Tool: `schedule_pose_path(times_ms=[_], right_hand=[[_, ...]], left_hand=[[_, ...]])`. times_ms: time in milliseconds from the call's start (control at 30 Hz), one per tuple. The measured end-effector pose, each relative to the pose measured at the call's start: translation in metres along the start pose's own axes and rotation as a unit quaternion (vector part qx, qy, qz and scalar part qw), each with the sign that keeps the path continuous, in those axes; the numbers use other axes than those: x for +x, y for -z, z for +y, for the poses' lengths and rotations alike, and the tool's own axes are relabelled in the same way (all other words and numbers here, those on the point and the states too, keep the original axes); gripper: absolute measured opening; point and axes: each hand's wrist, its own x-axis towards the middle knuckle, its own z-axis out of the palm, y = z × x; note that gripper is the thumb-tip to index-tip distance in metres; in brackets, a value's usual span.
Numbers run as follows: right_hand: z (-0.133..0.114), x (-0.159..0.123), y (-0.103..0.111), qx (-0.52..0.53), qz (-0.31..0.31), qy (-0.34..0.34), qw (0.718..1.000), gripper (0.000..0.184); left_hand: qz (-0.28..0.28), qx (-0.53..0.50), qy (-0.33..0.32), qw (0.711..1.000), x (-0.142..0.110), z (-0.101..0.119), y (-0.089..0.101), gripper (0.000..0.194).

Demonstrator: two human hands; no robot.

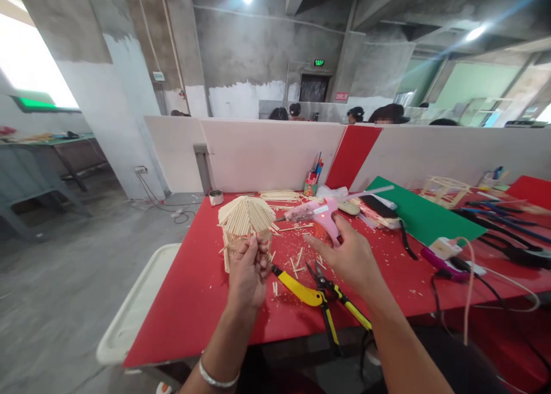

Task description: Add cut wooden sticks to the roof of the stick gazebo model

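– Pinching, your left hand (252, 265) has its thumb and forefinger pressed together, the other fingers curled in; what is it holding?

– Whatever sits between your fingertips is too small to tell. They are right in front of the stick model (247, 219), by the lower edge of its conical roof (236, 213), and your hand hides part of the walls (226, 256) beneath

– And your right hand (350, 253)?

– Its thumb stretches out, well apart from the fingers, with the handle of the pink glue gun (321, 210) by that gap. Your fingers reach the grip, but I cannot tell whether they bear its weight. The nozzle (280, 219) points left, toward the roof

– What lies below your hands?

– On the red table (181, 319), between your forearms, you have yellow-and-black cutters (329, 319), with a yellow-handled tool (299, 288) just beside them and cut sticks (297, 270) scattered near. The model stands toward the table's left side, a small tin (216, 197) behind it
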Motion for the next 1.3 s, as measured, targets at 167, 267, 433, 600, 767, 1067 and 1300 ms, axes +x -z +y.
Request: schedule_pose_path(times_ms=[167, 267, 433, 600, 767, 1067, 1300], right_hand=[[-0.033, 0.024, -0.002, -0.190, 0.060, 0.157, 0.967, 0.043], [-0.043, 0.032, -0.005, -0.254, 0.060, 0.222, 0.940, 0.040], [-0.041, 0.035, -0.013, -0.271, 0.061, 0.241, 0.930, 0.037], [-0.037, 0.034, -0.017, -0.252, 0.078, 0.238, 0.935, 0.035], [-0.040, 0.032, -0.025, -0.240, 0.094, 0.248, 0.934, 0.038], [-0.054, 0.032, -0.029, -0.270, 0.064, 0.276, 0.920, 0.037], [-0.062, 0.035, -0.024, -0.297, 0.045, 0.284, 0.911, 0.038]], left_hand=[[0.000, -0.007, -0.004, 1.000, 0.003, -0.001, -0.002, 0.021], [0.009, -0.012, -0.014, 1.000, 0.005, -0.004, -0.003, 0.025], [0.016, -0.015, -0.049, 0.999, 0.005, -0.002, 0.000, 0.036], [0.042, 0.014, -0.077, 0.996, 0.004, 0.007, 0.004, 0.037], [0.057, 0.023, -0.066, 0.996, 0.003, 0.014, 0.007, 0.035], [0.055, 0.026, -0.062, 0.996, 0.002, 0.021, 0.011, 0.036], [0.051, 0.025, -0.060, 0.997, 0.005, 0.022, 0.013, 0.033]])
